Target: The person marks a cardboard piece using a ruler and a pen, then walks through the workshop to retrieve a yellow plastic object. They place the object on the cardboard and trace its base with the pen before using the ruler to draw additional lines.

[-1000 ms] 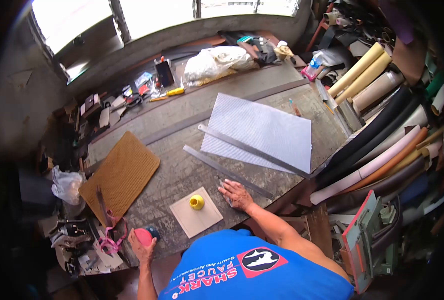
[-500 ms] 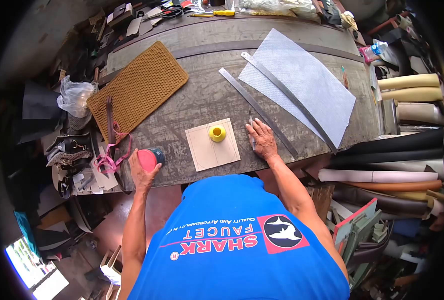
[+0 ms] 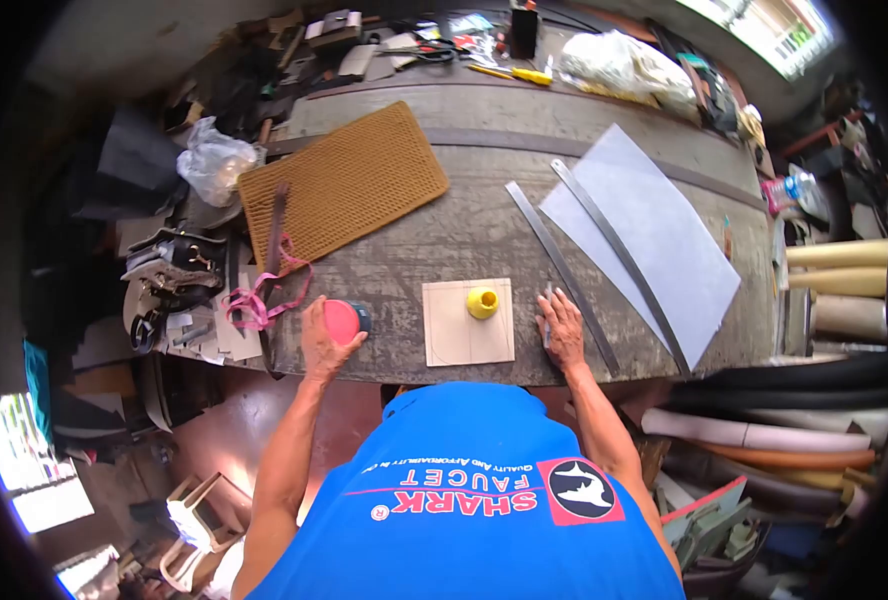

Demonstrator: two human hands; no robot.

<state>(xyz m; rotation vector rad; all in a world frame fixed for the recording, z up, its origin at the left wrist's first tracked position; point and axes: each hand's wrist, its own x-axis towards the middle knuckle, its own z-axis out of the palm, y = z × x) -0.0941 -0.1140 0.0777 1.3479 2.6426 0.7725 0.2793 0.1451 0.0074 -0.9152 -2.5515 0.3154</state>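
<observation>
— From the head view, what are the hands on?

— The left hand point(image 3: 322, 338), lower centre-left of the frame, is curled round a round container with a pink lid point(image 3: 344, 321) near the front edge of the bench point(image 3: 464, 215). The fingers wrap its near side, so the body is mostly hidden; only the lid and a dark sliver at its right show. The right hand point(image 3: 564, 330) lies flat, fingers spread, palm down on the bench right of centre. A small slim tool point(image 3: 547, 318) sits under or just beside its index finger; I cannot tell whether the hand grips it or only rests on it.

— And between the hands?

— A pale square board point(image 3: 461, 335) with a faint curved line drawn on it, and a yellow spool point(image 3: 482, 302) standing on its upper right part. Neither hand touches them.

— Further up?

— Two long steel rulers point(image 3: 562, 272) run diagonally just above the right hand, the further one lying across a grey sheet point(image 3: 654, 235) at upper right. A tan woven mat point(image 3: 349, 185) lies at upper left, with a dark strap and a pink ribbon point(image 3: 264, 300) trailing off its lower corner.

— The edges?

— Hard to read. The left margin is a dark heap of leather scraps and a bag; material rolls point(image 3: 844, 265) at right are cut off by the lens rim. The person's blue shirt point(image 3: 474, 500) blocks the bench's near edge at the bottom.
</observation>
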